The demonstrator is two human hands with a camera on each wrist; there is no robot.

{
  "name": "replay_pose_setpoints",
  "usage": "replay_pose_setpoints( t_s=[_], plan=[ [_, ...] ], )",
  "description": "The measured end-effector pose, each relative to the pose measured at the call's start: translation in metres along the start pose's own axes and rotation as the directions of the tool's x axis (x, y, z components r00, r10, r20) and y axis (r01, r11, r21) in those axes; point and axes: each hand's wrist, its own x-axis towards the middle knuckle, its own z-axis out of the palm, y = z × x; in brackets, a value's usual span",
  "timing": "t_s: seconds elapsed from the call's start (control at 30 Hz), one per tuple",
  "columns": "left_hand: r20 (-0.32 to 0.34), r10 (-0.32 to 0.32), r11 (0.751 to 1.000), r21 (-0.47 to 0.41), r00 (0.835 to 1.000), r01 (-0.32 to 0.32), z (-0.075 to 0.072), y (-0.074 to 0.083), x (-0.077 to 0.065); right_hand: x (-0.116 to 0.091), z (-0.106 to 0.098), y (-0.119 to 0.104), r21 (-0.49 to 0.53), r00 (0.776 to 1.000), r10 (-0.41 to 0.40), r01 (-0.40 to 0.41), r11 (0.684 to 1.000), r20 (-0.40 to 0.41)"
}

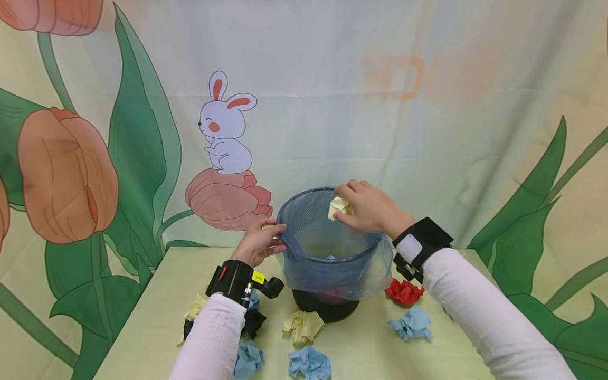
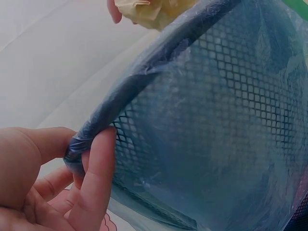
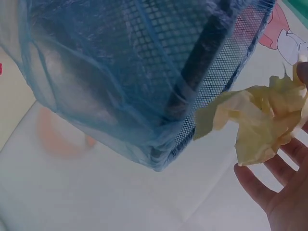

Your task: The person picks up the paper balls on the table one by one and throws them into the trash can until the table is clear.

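Note:
A black mesh wastebasket lined with a thin blue plastic bag stands on the table. My left hand pinches its bag-covered rim on the left side, thumb and fingers on either side of the edge in the left wrist view. Above the basket's opening, my right hand holds a crumpled pale yellow paper ball. In the right wrist view this yellow paper sits between thumb and fingers, apart from the rim. The basket's bottom inside is mostly hidden.
Crumpled papers lie around the basket: yellow and blue in front, red and blue at right. More, including a black one, lie by my left forearm. A printed curtain hangs behind the table.

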Motion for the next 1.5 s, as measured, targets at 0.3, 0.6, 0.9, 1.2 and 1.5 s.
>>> replay_pose_setpoints(
  t_s=[0.3,0.6,0.9,1.2,1.5],
  plan=[
    [0.003,-0.006,1.000,-0.007,1.000,0.006,0.000,0.000,0.000,-0.004,0.001,0.002,-0.043,1.000,-0.020,0.020,0.999,0.009],
    [0.007,-0.006,1.000,-0.015,1.000,0.006,0.000,0.001,0.000,-0.009,0.005,0.005,-0.088,0.998,-0.001,0.006,0.996,0.058],
    [0.002,-0.014,1.000,-0.006,1.000,0.014,0.001,0.000,0.000,-0.017,0.009,0.011,-0.051,0.998,0.033,-0.031,0.998,0.045],
    [0.014,0.003,1.000,-0.008,1.000,-0.003,0.000,-0.001,0.000,-0.026,0.013,0.028,-0.085,0.994,0.076,-0.082,0.993,-0.075],
    [0.010,0.003,1.000,-0.009,1.000,-0.003,0.002,-0.001,0.001,-0.041,0.023,0.042,-0.109,0.972,0.129,-0.152,0.982,-0.194]
  ],
)
